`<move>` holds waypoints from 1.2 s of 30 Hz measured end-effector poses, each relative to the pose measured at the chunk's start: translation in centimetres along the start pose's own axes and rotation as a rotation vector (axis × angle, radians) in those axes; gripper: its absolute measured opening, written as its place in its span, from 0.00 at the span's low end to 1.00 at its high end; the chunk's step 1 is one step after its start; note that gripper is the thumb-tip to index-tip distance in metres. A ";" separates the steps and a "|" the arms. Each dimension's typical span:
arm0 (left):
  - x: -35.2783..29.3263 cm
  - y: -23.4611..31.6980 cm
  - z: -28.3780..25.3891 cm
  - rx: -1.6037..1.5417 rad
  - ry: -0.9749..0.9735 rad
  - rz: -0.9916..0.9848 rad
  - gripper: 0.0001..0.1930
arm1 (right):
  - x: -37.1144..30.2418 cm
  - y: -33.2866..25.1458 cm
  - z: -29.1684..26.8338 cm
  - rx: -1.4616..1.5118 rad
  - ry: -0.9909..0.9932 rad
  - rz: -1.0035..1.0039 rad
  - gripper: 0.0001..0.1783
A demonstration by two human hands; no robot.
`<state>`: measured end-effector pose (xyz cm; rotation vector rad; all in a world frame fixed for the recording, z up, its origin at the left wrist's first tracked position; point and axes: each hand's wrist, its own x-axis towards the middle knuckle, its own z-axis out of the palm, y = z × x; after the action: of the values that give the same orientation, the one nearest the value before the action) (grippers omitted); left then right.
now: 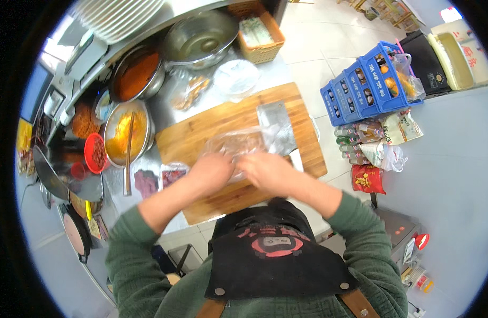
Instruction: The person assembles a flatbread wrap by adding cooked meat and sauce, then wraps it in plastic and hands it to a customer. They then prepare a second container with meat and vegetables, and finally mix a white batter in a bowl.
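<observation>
On the wooden cutting board (212, 123), a clear plastic bag (234, 142) with something brownish-pink inside lies under both my hands. My left hand (215, 170) has its fingers curled in, gripping the near edge of the bag. Close beside it, my right hand (265, 170) pinches the same edge, its fingertips almost meeting the left ones. A broad-bladed cleaver (278, 124) rests flat just beyond my right hand, partly covered by the bag's loose plastic. What exactly the bag holds is blurred by the film.
Left of the board stand a metal bowl of beaten egg (119, 140) with chopsticks across it, a red bowl (97, 153), a pot of red sauce (138, 77) and a steel basin (199, 40). A purplish cloth (146, 183) lies nearby. Blue bottle crates (360, 85) are stacked at right.
</observation>
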<state>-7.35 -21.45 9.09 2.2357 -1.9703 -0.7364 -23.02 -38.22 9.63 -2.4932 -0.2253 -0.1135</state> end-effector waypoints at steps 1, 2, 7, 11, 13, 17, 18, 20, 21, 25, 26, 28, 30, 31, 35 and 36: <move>-0.3 0.9 -0.9 0.010 0.021 0.060 0.07 | -2.0 -0.8 -1.4 0.110 0.073 0.025 0.05; -0.4 2.2 -1.5 -0.070 0.072 0.032 0.06 | -4.0 -1.0 -2.7 0.221 0.147 0.053 0.04; 3.0 12.0 0.7 -0.461 0.384 -0.144 0.03 | -18.2 3.8 -7.4 0.444 0.350 0.421 0.05; 11.4 22.7 5.3 -0.632 0.346 -0.383 0.06 | -31.8 11.3 -10.8 0.633 0.366 0.726 0.06; 16.5 28.1 7.2 -0.871 0.310 -0.506 0.06 | -37.3 15.1 -12.8 0.662 0.340 0.806 0.07; 24.8 34.8 8.3 -0.886 0.150 -0.495 0.08 | -46.3 20.7 -19.1 0.524 0.331 0.857 0.11; 26.4 35.5 8.3 -0.851 0.131 -0.477 0.09 | -47.4 21.9 -20.6 0.537 0.329 0.885 0.11; 28.9 35.9 8.7 -0.835 0.168 -0.450 0.09 | -48.1 23.9 -22.9 0.614 0.344 0.898 0.12; 29.7 35.6 8.9 -0.844 0.191 -0.456 0.09 | -47.7 24.7 -23.8 0.625 0.356 0.872 0.11; 33.5 33.1 11.2 -0.781 0.115 -0.579 0.13 | -42.7 27.7 -28.6 0.642 0.375 0.667 0.09; 34.5 32.5 11.9 -0.768 0.126 -0.561 0.14 | -40.8 28.5 -30.0 0.656 0.362 0.602 0.08; 37.0 30.9 12.8 -0.775 0.118 -0.516 0.13 | -36.6 30.6 -32.9 0.626 0.341 0.460 0.07; 39.4 28.6 12.5 -0.825 0.055 -0.525 0.14 | -31.6 33.1 -35.6 0.542 0.325 0.297 0.08; 41.1 27.4 12.1 -0.853 0.076 -0.511 0.14 | -28.9 34.7 -36.9 0.487 0.303 0.233 0.07; 48.5 20.9 6.7 -0.918 0.019 -0.571 0.13 | -18.5 41.4 -41.0 0.258 0.239 0.067 0.06; 50.4 19.1 4.5 -0.896 0.104 -0.498 0.14 | -17.0 43.4 -42.2 0.207 0.246 0.064 0.05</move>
<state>-23.47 -71.53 -3.27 2.0595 -0.7377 -1.1992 -32.68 -100.03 15.82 -2.2528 -0.0512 -0.3500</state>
